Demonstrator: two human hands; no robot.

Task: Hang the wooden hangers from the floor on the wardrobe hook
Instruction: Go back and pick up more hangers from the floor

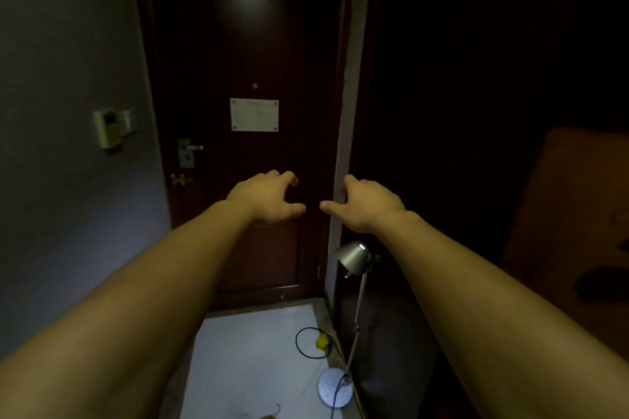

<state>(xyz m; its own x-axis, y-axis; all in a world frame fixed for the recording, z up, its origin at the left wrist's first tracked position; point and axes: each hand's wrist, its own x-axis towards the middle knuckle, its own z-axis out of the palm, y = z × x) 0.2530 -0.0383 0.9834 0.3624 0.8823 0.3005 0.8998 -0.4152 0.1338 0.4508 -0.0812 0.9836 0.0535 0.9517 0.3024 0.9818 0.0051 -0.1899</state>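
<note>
Head view, left to right. Wall (51, 78), left of frame, carries a switch panel (112, 127). Dark door (245, 44), centre, closed, with handle (190, 148) at its left edge and a pale plate (254, 115) at mid-height.

Left arm bare, extended straight forward. Left hand (269, 199), frame centre, is palm down with fingers loosely curled and thumb pointing right, grasping nothing.

Hanger (272, 413) lies on the pale floor (252, 343) at the bottom edge, only its metal hook and a sliver of wood showing, well below both hands.

Right arm likewise extended. Right hand (366, 206) is palm down with thumb pointing left and fingers loosely bent, empty, in front of the door frame (352, 95); contact cannot be told.

Lamp (354, 257) stands below the right hand, a cable (308, 342) looped beside it.
</note>
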